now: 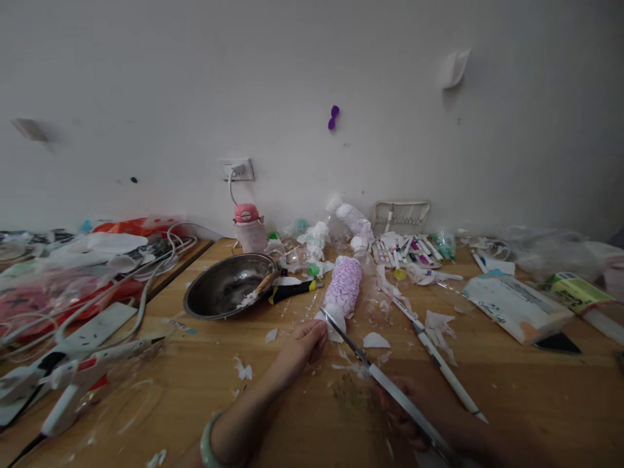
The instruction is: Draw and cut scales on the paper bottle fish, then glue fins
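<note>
My left hand point(306, 344) is closed on the near end of a bottle wrapped in white paper with purple scale marks point(344, 291), which lies on the wooden table point(511, 383). My right hand point(419, 409), dark and low in view, grips long scissors point(370, 370). Their blades are parted and reach the bottle's white paper end beside my left fingers. A green bangle point(208, 442) sits on my left wrist.
A steel bowl point(227, 292) with a brush lies left of the bottle, with a pink flask point(248, 229) behind. Markers in a tray point(407, 250), paper scraps, a white pen point(446, 370), a tissue pack point(517, 309), a glue gun point(82, 377) and cables point(156, 266) crowd the table.
</note>
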Demonstrator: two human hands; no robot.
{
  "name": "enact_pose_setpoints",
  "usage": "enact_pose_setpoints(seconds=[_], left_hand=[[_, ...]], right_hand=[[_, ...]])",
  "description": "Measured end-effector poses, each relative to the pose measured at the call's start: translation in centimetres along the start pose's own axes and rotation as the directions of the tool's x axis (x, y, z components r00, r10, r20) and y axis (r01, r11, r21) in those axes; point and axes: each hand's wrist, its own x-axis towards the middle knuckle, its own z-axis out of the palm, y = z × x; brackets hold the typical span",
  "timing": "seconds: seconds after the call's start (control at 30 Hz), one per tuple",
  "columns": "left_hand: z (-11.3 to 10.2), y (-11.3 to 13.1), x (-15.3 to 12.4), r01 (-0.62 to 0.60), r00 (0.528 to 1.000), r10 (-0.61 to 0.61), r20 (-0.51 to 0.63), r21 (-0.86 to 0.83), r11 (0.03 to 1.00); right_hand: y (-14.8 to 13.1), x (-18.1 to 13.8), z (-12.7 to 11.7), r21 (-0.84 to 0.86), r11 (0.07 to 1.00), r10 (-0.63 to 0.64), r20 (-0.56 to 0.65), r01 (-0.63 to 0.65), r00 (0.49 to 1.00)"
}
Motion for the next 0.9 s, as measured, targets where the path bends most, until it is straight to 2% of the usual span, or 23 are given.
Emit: enact_pose_setpoints(seconds=[0.07,0.23,0.33,0.57,0.77,0.83,0.9], left_hand=[[0.0,-0.1,0.1,0.003,1.0,-0.003,0.004,-0.011,1.0],[0.0,-0.3,0.3,0.003,1.0,-0.002,0.016,-0.059,0.998],[0.0,-0.3,0.2,-0.003,1.0,0.005,0.028,-0.066,0.998],[0.1,0.1,-0.1,0.003,1.0,-0.002,0.019,-0.084,0.996],[0.2,-0.1,-0.1,-0.02,1.0,0.019,-0.012,-0.081,0.997],[0.6,-0.1,-0.4,-0.061,0.998,0.057,-0.041,-0.102,0.993],[1.2,0.3,-0.9,-0.141,0.989,0.133,-0.058,-0.161,0.977]], right_hand=[[0.1,-0.1,0.0,0.009,1.0,-0.019,0.012,0.018,1.0],[0.0,-0.1,0.0,0.033,0.999,0.027,0.001,-0.027,1.0],[0.1,-0.1,-0.3,0.031,1.0,-0.001,-0.011,0.001,1.0],[0.2,-0.1,-0.5,0.015,1.0,0.008,0.021,-0.009,1.0],[-0.2,-0.3,-0.1,0.057,0.998,0.03,-0.004,-0.03,1.0],[-0.2,-0.4,-0.2,0.092,0.996,0.0,0.018,-0.002,1.0],[-0.1,-0.6,-0.6,0.099,0.991,-0.096,0.027,0.093,0.995]])
